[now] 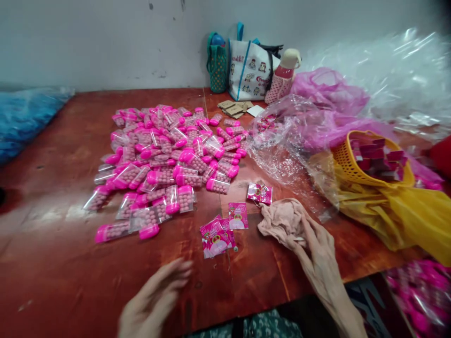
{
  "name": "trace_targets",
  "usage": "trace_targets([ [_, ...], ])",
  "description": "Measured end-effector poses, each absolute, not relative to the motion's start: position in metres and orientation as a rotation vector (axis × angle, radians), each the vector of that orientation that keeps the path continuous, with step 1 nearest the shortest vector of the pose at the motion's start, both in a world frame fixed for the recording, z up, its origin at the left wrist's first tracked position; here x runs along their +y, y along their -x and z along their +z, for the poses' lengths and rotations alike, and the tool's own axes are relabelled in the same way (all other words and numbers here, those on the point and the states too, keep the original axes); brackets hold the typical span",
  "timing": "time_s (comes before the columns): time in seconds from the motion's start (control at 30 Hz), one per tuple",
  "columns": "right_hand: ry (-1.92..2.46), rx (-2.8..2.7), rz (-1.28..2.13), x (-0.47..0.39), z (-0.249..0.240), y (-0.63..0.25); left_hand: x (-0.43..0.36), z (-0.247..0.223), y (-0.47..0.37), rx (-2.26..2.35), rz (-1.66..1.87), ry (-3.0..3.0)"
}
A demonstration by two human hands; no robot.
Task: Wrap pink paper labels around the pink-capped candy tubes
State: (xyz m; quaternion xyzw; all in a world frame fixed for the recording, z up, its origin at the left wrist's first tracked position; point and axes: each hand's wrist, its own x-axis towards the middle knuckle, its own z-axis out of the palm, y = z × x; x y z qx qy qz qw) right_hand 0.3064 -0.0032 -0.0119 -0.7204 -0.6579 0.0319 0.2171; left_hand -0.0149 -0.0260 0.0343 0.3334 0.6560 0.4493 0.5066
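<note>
My right hand (319,251) grips the near edge of a crumpled pale pink cloth (283,220) lying on the table, thumb and fingers on its right side. Over the table's front part is my left hand (158,295), slightly blurred, its fingers stretched out and nothing in it. Between the hands, a few overlapping pink printed packets (214,238) lie flat, with a single pink packet (238,216) just beyond them. Another pink packet (260,193) touches the cloth's far side. Farther back spreads a heap of clear containers of pink balls with bright pink caps (158,178).
A yellow basket (373,180) of small pink packs stands right on yellow plastic (387,211). Clear plastic film (282,150) and a pink bag (327,89) lie behind. A tote bag (250,70), bottles and cardboard pieces (232,109) are near the wall. Blue bagged items (28,117) sit left.
</note>
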Motion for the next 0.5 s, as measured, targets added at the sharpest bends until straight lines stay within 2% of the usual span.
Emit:
trace_targets([
  [0.03, 1.973, -1.830, 0.089, -0.006, -0.012, -0.305, -0.011, 0.037, -0.008, 1.473, 0.941, -0.984],
  [0.17, 1.880, -1.776, 0.024, -0.009, -0.017, -0.303, 0.035, 0.043, -0.105, 1.192, 0.730, -1.762],
  [0.27, 1.796, -1.654, -0.055, -0.005, -0.025, -0.303, 0.045, 0.033, -0.152, 1.195, 0.601, -2.144],
  [0.5, 1.890, -1.567, -0.356, 0.011, -0.037, -0.312, 0.050, 0.000, -0.178, 1.229, 0.600, -2.178],
])
